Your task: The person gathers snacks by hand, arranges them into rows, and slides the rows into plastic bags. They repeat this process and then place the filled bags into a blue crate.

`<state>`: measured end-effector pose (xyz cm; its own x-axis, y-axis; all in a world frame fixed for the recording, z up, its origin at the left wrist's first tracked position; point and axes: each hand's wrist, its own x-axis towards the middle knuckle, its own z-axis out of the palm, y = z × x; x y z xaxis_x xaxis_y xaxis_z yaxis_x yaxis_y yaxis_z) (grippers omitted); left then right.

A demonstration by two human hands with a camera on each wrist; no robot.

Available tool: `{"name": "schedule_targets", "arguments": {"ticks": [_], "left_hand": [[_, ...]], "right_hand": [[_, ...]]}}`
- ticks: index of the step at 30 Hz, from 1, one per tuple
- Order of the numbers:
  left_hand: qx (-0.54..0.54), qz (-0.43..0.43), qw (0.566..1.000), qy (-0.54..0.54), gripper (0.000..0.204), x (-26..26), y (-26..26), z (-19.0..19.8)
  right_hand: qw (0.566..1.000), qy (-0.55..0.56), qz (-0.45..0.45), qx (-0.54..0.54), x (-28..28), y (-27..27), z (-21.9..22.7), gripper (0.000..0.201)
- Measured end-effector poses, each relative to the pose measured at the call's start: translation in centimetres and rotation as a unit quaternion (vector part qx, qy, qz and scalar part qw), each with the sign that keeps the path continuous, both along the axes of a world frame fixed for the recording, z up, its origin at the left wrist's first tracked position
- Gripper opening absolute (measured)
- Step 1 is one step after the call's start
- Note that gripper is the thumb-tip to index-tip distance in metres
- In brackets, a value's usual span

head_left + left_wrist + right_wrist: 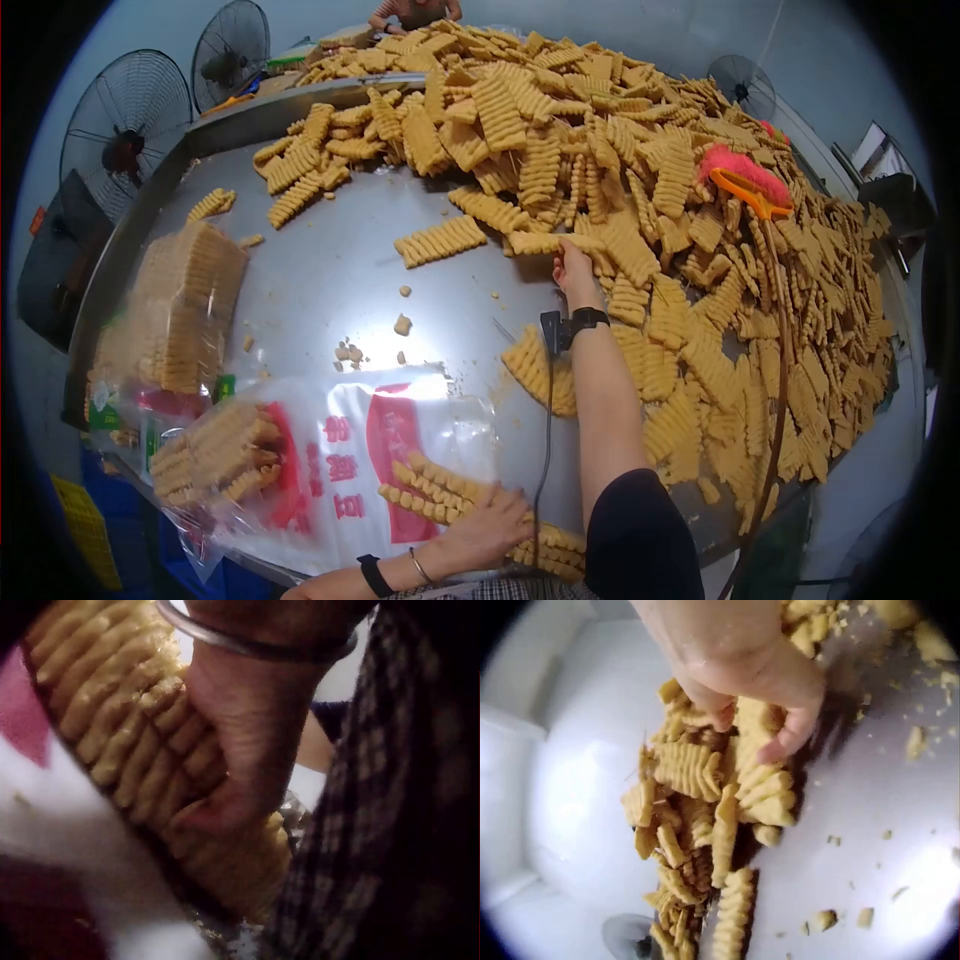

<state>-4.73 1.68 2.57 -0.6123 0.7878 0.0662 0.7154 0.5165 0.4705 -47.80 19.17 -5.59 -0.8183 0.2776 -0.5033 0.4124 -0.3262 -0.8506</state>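
In the head view my left hand [485, 530] lies across a small row of ridged golden snack slabs [425, 490] near the table's front edge. The left wrist view shows its thumb bent over the ridged slabs [127, 727], gripping them. My right hand [575, 272] reaches forward to the near edge of the big heap. Its fingers pinch one ridged slab [535, 243]. Seen from the right wrist, the right hand [742, 667] has its thumb on the slab's [761, 780] side, the fingers partly behind it. Part of the left hand's row is hidden under the hand.
A large heap of slabs [640, 160] covers the table's back and right. Printed plastic bags [350, 450] lie in front, one filled bag [190, 300] stands at left. An orange-handled pink duster [745, 180] rests on the heap. Fans [125, 145] and another person [415, 12] are beyond.
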Motion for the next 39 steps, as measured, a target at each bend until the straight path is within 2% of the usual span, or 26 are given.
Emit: {"name": "schedule_targets", "arguments": {"ticks": [1,3,4,6,8,9,10,13,14,16,18,19,20,21,23,24,26,27,29,30,32,34,35,37,38,39], "left_hand": [[0.031,0.024,0.998,0.049,0.025,0.2,0.0,-0.3],[0.012,0.015,1.0,0.016,0.029,0.3,0.1,-0.1],[-0.017,0.005,1.0,-0.019,0.031,0.1,0.0,0.6],[-0.041,-0.008,0.998,-0.04,0.044,0.2,-0.5,0.8],[-0.047,0.002,0.996,-0.081,0.056,-0.2,-0.8,1.8],[-0.058,0.016,0.991,-0.12,0.069,-0.3,-1.0,2.2],[-0.006,0.062,0.996,-0.06,0.093,-0.3,-1.4,1.9],[-0.018,0.127,0.992,-0.018,0.091,-1.2,-0.8,2.3],[-0.041,0.084,0.996,-0.014,0.099,-1.4,-0.8,1.9],[-0.078,0.067,0.994,-0.035,0.094,-1.6,-0.3,2.0],[-0.118,0.053,0.991,-0.045,0.089,-1.9,-0.1,2.2],[-0.108,0.061,0.992,-0.037,0.085,-1.7,-0.1,2.1],[-0.098,0.066,0.993,-0.026,0.081,-1.6,0.0,2.0],[-0.092,0.058,0.994,-0.023,0.08,-1.5,-0.1,1.9],[-0.107,0.024,0.994,-0.026,0.081,-1.5,-0.2,2.2],[-0.104,0.013,0.994,-0.031,0.079,-1.4,-0.3,2.1],[-0.102,0.0,0.994,-0.036,0.077,-1.3,-0.4,1.7],[-0.096,-0.001,0.995,-0.037,0.077,-1.4,-0.5,1.5],[-0.081,0.0,0.996,-0.029,0.074,-1.7,-0.7,1.7],[-0.059,0.001,0.998,-0.027,0.071,-1.6,-0.4,1.8],[-0.055,-0.001,0.998,-0.04,0.071,-1.7,-0.1,2.2],[-0.056,0.014,0.998,-0.037,0.068,-1.9,-0.3,2.2],[-0.053,0.001,0.998,-0.037,0.068,-1.9,-0.2,2.1],[-0.045,0.019,0.999,-0.017,0.068,-1.6,-0.2,2.0],[-0.054,0.013,0.998,-0.031,0.07,-1.6,-0.2,2.6],[-0.052,0.002,0.998,-0.033,0.07,-1.5,-0.2,2.7]], "right_hand": [[1.0,-0.007,-0.005,0.007,2.0,0.1,1.1,0.024],[0.982,0.064,0.057,-0.17,7.2,0.3,3.6,0.015],[0.974,0.084,0.201,-0.066,10.1,2.7,4.2,0.019],[0.924,0.095,0.335,0.157,16.5,4.4,8.3,0.021],[0.795,0.185,0.439,0.376,22.9,6.0,10.0,0.024],[0.722,0.125,0.481,0.481,26.5,5.0,13.0,0.024],[0.634,0.062,0.513,0.575,29.6,3.8,14.9,0.024],[0.457,0.072,0.723,0.513,33.6,3.9,11.5,0.027],[0.403,0.084,0.774,0.48,34.6,3.8,10.3,0.03],[0.399,0.037,0.813,0.423,32.0,4.1,12.2,0.036],[0.525,0.073,0.747,0.401,26.2,5.4,13.2,0.041],[0.547,0.123,0.656,0.506,22.6,5.7,12.5,0.041],[0.612,0.135,0.535,0.566,19.6,6.0,13.2,0.038],[0.716,0.164,0.401,0.548,15.7,7.0,10.8,0.039],[0.69,0.156,0.205,0.677,8.6,9.2,6.6,0.049],[0.693,0.161,0.193,0.676,7.4,10.1,5.2,0.049],[0.647,0.019,0.124,0.752,6.2,11.1,3.0,0.067],[0.651,0.023,0.119,0.749,6.0,10.7,3.7,0.067],[0.707,-0.071,0.2,0.675,7.2,10.7,5.8,0.077],[0.67,-0.049,0.198,0.714,6.0,11.3,3.3,0.073],[0.603,-0.049,0.231,0.762,7.6,10.8,4.5,0.064],[0.651,0.031,0.272,0.709,9.3,11.1,6.9,0.055],[0.651,0.02,0.265,0.711,11.1,11.4,8.1,0.055],[0.717,0.073,0.23,0.654,16.2,11.2,10.7,0.049],[0.718,0.064,0.226,0.655,19.2,11.5,11.6,0.049],[0.83,0.144,0.155,0.515,22.6,12.2,12.5,0.045]]}}
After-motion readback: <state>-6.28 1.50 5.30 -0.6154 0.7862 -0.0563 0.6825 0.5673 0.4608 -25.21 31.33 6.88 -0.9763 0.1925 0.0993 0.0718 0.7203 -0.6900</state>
